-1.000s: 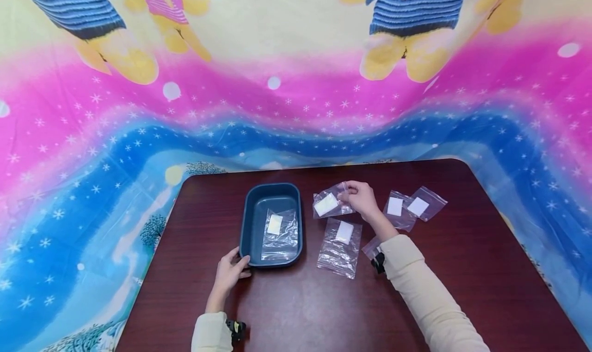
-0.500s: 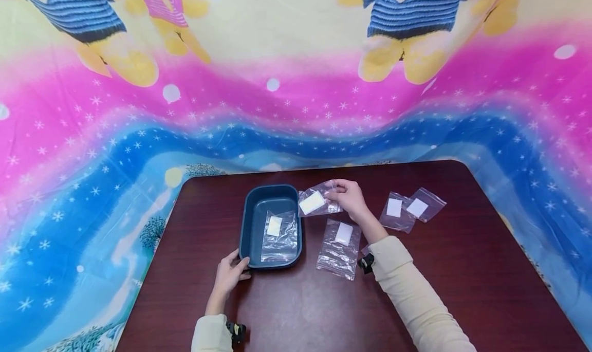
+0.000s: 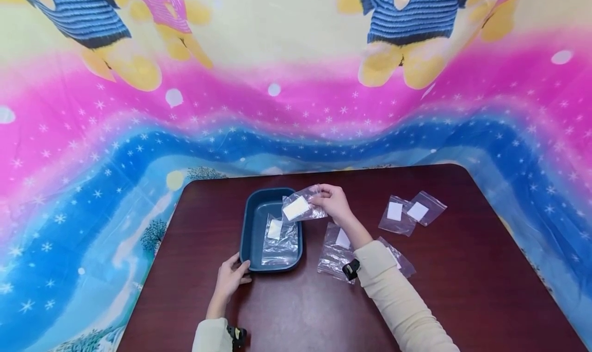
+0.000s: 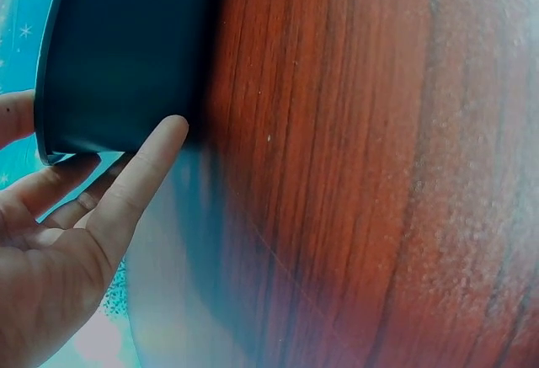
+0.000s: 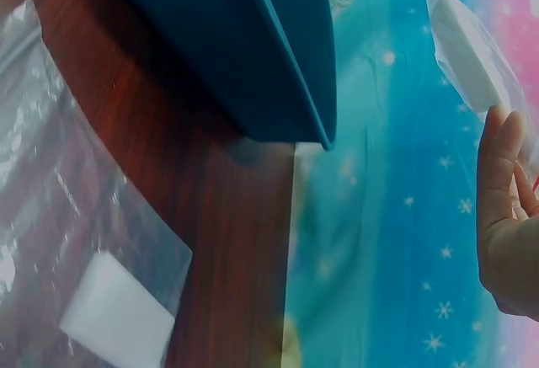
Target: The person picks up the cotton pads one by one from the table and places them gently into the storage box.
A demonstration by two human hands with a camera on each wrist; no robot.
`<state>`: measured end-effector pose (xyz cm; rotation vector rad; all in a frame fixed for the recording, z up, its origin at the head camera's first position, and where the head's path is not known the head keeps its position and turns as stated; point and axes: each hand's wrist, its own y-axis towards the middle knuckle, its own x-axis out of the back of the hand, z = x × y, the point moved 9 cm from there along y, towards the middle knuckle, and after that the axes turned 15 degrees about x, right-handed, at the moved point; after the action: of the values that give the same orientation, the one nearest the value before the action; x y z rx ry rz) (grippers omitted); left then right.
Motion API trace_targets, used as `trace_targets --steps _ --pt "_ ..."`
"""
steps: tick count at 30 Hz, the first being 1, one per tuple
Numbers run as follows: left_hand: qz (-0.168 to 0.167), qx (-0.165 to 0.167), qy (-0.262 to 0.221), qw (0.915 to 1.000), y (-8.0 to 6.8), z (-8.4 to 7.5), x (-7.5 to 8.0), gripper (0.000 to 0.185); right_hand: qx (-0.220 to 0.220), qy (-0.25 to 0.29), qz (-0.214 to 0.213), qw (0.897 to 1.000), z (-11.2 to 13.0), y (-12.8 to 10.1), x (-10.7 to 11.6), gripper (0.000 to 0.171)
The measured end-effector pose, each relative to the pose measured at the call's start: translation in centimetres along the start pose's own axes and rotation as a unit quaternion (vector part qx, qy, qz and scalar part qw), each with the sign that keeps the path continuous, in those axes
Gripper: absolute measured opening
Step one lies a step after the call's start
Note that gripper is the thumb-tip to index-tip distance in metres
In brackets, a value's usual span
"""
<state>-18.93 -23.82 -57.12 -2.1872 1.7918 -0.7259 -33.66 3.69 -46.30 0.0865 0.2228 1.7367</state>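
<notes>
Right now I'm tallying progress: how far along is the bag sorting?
One bag already lies in the blue tray. The right hand holds a second bag over the tray's rim; the left hand steadies the tray. Four bags remain on the table.

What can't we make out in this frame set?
- Bag under the right forearm: head view, sleeve covers most of it.
- Held bag: right wrist view, top edge crops it; whether sealed is too small to tell.
- Tray inside: left wrist view shows only the outer wall.
- Left hand fingertips: behind the tray corner.
</notes>
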Motion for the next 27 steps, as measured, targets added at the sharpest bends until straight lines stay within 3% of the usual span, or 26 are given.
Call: trace_targets --steps 15,27 --pt "0.014 -0.011 -0.015 0.9997 -0.8 0.4 -0.1 0.05 -0.016 0.026 0.018 0.999 -1.6 -1.0 -3.2 0.025" --pt "0.006 -0.021 -0.022 0.9995 -0.6 0.0 0.1 0.047 -0.038 -0.016 0.046 0.998 -3.4 -0.8 -6.0 0.024"
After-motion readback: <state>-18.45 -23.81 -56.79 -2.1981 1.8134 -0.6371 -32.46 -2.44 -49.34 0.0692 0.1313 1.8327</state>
